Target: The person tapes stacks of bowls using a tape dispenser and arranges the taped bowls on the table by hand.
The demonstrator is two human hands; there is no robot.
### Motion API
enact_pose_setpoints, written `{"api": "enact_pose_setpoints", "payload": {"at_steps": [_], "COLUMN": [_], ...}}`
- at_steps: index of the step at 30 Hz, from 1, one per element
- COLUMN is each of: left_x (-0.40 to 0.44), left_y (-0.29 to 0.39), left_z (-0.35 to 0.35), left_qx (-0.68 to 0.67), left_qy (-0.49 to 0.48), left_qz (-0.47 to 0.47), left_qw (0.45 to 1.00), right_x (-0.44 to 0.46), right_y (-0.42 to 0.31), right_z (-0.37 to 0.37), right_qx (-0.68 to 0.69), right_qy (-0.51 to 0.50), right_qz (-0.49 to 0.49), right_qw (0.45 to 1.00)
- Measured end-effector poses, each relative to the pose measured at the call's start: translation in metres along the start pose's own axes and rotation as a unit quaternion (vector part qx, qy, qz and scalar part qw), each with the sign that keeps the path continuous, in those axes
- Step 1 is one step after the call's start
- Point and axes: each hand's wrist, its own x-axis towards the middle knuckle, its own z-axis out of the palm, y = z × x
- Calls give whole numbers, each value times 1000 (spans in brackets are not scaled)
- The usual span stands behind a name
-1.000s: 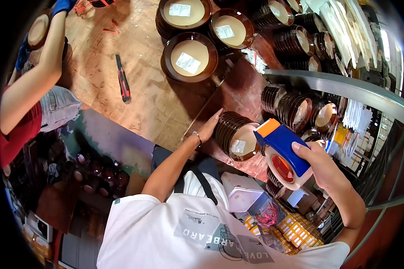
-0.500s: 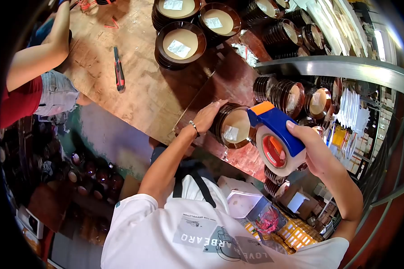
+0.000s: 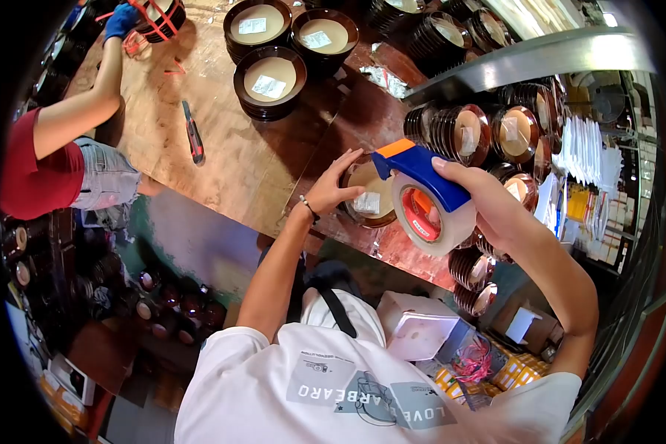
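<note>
My right hand (image 3: 488, 200) is closed on a tape dispenser (image 3: 425, 177), blue with an orange front edge and a large roll of clear tape (image 3: 451, 235) on a red core. It is held over the right side of a stack of brown bowls (image 3: 374, 204) and covers part of it. The top bowl has a tan centre with a white label (image 3: 367, 202). Against the stack's left side rests my left hand (image 3: 334, 185), fingers stretched out and the thumb apart, reaching over the rim.
More bowl stacks (image 3: 270, 81) stand at the table's far side. A utility knife (image 3: 192, 133) lies on the wooden table (image 3: 222, 174). At upper left, a co-worker's blue-gloved hand (image 3: 120, 21) is at a stack tied with red strapping. A metal rail (image 3: 525, 63) crosses the right.
The view has shifted. My left thumb has spread away from the fingers over the bowl's rim. The dispenser remains in my right hand, over the stack. The co-worker's gloved hand has come into view.
</note>
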Motion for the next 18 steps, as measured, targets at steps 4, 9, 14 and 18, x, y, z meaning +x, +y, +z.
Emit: {"api": "enact_pose_setpoints", "payload": {"at_steps": [4, 9, 14, 18], "left_x": [9, 6, 6, 5], "left_y": [-10, 3, 29, 34], "left_z": [11, 17, 21, 27], "left_qx": [-32, 109, 67, 74], "left_qy": [36, 98, 94, 125], "left_qz": [-82, -42, -58, -18], "left_qw": [996, 988, 992, 989], "right_x": [-3, -1, 9, 22], "right_y": [4, 23, 60, 116], "right_z": [0, -17, -50, -71], "right_qx": [2, -94, -323, -243], "right_qy": [2, 19, 73, 42], "right_qz": [-8, -21, -119, -177], "right_qw": [1000, 995, 936, 953]}}
